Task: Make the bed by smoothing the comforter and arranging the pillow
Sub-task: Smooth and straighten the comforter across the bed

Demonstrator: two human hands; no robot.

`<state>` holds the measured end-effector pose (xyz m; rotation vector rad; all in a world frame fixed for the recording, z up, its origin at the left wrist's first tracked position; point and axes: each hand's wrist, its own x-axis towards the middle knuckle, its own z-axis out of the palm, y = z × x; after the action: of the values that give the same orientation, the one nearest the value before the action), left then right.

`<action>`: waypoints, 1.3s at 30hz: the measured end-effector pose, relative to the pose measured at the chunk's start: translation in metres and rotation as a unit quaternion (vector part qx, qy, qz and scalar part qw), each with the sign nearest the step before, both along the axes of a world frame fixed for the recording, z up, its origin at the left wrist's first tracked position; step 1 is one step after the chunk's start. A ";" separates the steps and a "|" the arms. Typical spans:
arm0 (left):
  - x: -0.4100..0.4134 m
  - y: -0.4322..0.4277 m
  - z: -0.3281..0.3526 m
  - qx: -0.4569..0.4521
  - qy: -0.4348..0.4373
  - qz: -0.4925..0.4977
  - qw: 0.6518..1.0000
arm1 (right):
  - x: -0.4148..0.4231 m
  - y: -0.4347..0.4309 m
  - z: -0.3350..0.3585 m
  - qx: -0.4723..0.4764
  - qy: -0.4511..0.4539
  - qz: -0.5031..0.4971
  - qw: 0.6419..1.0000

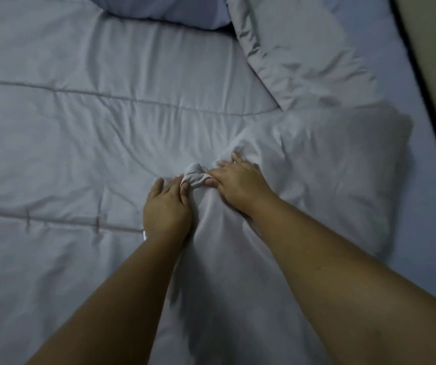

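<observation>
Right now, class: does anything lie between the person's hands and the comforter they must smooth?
Nothing visible does. The left hand and right hand already rest directly on the comforter, pinching a bunched fold between them.

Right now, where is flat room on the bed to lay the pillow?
The flat comforter left of both hands, between the stitched seams, is free. It is crowded on the right: the left hand and right hand pinch bunched fabric beside the folded-back corner.
</observation>
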<state>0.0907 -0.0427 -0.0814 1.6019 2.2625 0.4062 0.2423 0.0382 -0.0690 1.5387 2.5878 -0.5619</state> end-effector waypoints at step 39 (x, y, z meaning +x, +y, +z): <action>0.531 -0.263 0.026 -0.365 -0.099 -0.525 0.762 | 0.469 -0.264 0.047 -0.220 -0.224 -0.161 0.936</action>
<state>0.6221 -0.3057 -0.0557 1.8750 0.8411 -0.5224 0.7109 -0.2255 -0.0217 1.6875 1.7467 -0.6642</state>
